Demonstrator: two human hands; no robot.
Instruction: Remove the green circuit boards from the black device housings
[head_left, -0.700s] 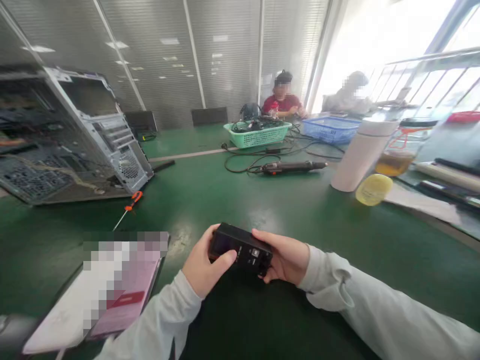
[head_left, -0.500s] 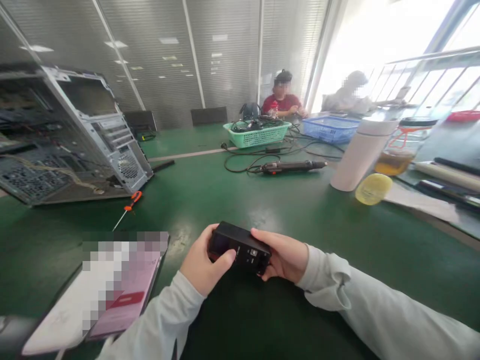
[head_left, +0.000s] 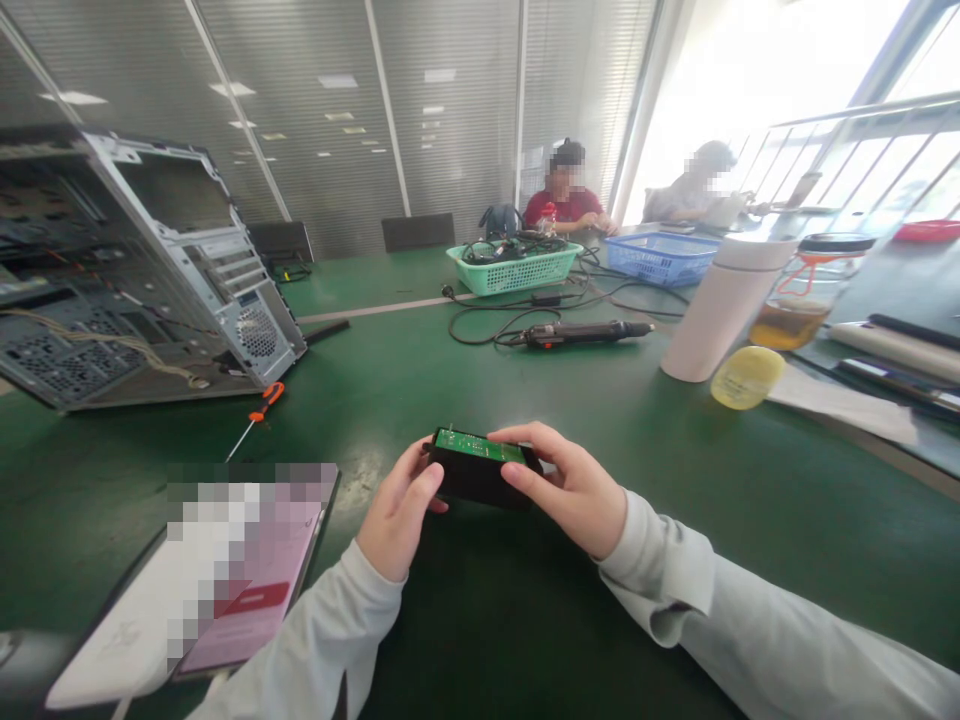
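Observation:
Between my hands is a small black box (head_left: 476, 487), held just above the table in front of me. A green circuit board (head_left: 469, 445) shows along its upper side. My left hand (head_left: 401, 505) grips the left end, with the thumb on the near face and the fingers mostly hidden behind. On the right end, my right hand (head_left: 574, 485) has its thumb on the near face and its index finger lying over the board's edge. Ahead of the box lies a black electric screwdriver (head_left: 585, 334) with its cable.
An opened computer case (head_left: 247, 300) stands at left, near an orange-handled screwdriver (head_left: 259, 410). Phones (head_left: 247, 600) lie front left. Farther back are a green basket (head_left: 517, 272) of cables and a blue basket (head_left: 660, 262). A white bottle (head_left: 724, 310) stands right. Two people sit across.
The black box has been turned in my hands: its face with the square port is out of sight and the green board now shows on top. My right fingers have shifted over its upper edge.

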